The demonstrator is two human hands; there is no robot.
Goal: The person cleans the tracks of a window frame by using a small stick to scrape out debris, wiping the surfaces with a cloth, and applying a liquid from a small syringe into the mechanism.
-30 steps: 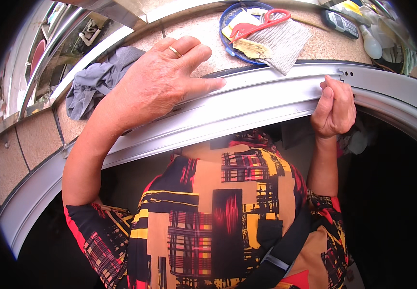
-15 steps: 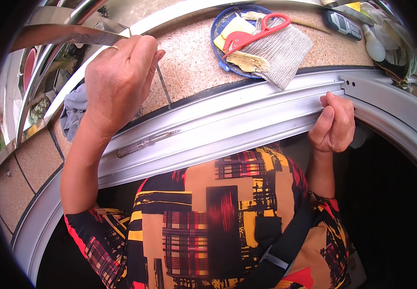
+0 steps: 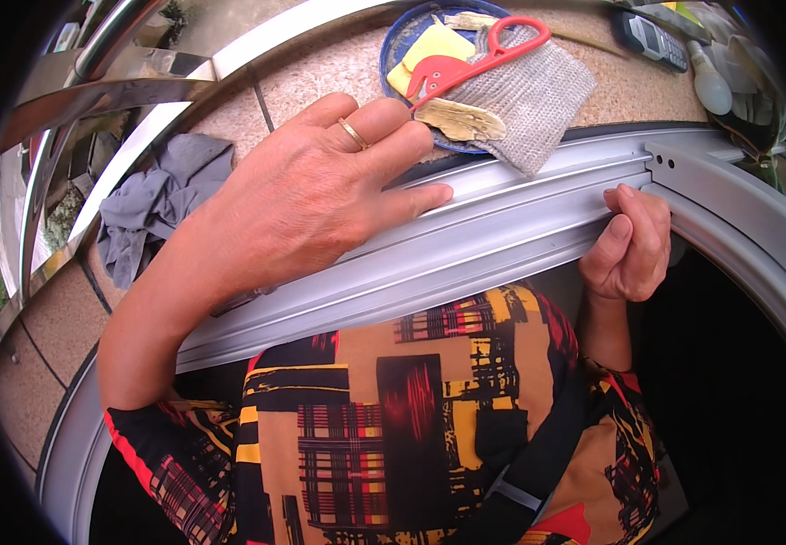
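Two bare hands show on my feed, both at the rail [image 3: 484,241]. Its long axis climbs from half past eight to half past two, curved by the lens.

The left hand [image 3: 311,191] sits between ten and eleven, back upward, laid across the rail. One finger [image 3: 431,194] reaches out toward half past two, nearly parallel to that axis, its tip over the far groove; the others bend loosely. I can't see under the palm, so I can't tell whether it grasps anything, or whether that tip presses.

At three o'clock, the right hand [image 3: 634,250] is at the rail's near edge, close to the end plate [image 3: 729,186]. Its fingers are curled in, thumb alongside — nothing visible between them.

The key relation, as I judge it: the bare rail runs between the hands, off toward half past two from the left fingertip, and the left hand is nearer the far groove.

Beyond, between twelve and one, a blue dish [image 3: 388,64] carries a red cutter [image 3: 466,74] and a knit cloth [image 3: 547,95]. A grey rag [image 3: 166,200] lies between nine and ten — just beside the left forearm.
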